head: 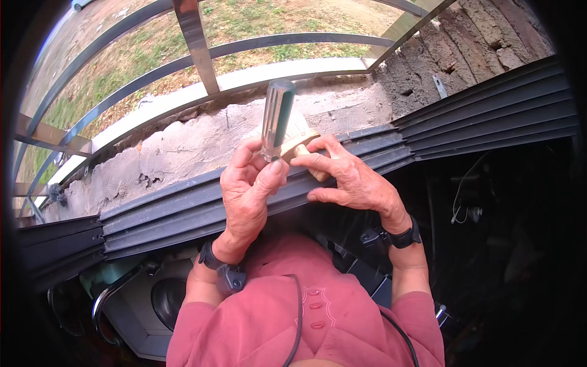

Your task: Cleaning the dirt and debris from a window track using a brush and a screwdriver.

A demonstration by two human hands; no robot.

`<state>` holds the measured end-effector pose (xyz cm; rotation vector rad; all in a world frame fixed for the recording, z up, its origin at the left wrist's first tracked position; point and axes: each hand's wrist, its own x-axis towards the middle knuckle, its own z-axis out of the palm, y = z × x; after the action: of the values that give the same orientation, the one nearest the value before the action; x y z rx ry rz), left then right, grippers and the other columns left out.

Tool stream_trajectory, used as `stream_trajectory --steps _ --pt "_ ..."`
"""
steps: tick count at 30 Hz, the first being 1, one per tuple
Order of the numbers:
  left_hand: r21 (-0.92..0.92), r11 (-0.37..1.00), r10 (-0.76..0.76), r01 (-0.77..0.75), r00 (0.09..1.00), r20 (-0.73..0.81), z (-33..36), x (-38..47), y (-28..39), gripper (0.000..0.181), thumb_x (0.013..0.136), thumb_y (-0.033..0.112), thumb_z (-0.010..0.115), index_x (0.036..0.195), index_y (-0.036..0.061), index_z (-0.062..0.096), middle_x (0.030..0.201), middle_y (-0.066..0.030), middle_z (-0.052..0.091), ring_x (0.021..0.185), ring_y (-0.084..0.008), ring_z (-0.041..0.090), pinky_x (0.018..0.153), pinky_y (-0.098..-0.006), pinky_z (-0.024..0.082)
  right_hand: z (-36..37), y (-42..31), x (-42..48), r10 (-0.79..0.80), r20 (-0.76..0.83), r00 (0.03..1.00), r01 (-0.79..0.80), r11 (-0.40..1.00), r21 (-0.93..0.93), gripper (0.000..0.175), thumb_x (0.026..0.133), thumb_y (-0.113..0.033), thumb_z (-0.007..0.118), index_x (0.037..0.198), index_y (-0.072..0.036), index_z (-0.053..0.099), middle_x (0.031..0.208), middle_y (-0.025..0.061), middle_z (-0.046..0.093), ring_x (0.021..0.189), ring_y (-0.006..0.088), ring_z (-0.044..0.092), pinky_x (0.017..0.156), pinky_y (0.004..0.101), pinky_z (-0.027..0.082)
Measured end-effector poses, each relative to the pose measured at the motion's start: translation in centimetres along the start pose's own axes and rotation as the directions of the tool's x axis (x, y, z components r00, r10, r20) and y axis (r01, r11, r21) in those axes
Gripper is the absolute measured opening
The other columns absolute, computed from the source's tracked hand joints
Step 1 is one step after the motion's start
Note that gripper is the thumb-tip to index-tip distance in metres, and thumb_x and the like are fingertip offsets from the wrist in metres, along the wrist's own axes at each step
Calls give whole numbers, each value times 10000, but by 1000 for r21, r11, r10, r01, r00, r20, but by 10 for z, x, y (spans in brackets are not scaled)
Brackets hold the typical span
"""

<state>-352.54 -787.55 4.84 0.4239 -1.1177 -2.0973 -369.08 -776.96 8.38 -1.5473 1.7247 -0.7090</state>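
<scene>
My left hand (247,188) grips a screwdriver (279,114) low down, near the collar of its clear and green plastic handle. The handle points up and away from me; its shaft is hidden by the fingers. Close beside it, my right hand (353,179) has its fingers on a wooden-handled tool (300,149) with a pale, flat head. The right thumb stands apart below the handle. Part of that head lies behind the screwdriver and left hand, and whether it is a brush cannot be made out. Both hands are above the dark metal window track (302,183).
Beyond the track runs a rough cement sill (183,147), then a metal railing (197,46) with grass outside. A brick wall (477,50) rises at the right. Below left are a basin (146,316) and a curved chrome bar (103,303). A white cable (458,202) hangs at right.
</scene>
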Motion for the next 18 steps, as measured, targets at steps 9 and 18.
stream_trajectory --steps 9,18 --pt "-76 995 58 -63 997 -59 2 2 1 337 843 96 587 1139 -24 480 951 -75 560 603 -74 445 514 -186 327 -24 10 -3 69 -691 720 155 954 256 160 802 16 635 949 -42 610 977 27 593 819 67 541 716 199 445" --pt "-128 991 -36 24 996 -87 6 1 2 346 832 119 585 1119 -46 483 732 -37 500 564 -75 421 519 -203 328 -70 -5 -28 328 -521 788 -211 939 272 16 759 3 595 748 5 582 715 -32 544 648 29 465 565 195 380"
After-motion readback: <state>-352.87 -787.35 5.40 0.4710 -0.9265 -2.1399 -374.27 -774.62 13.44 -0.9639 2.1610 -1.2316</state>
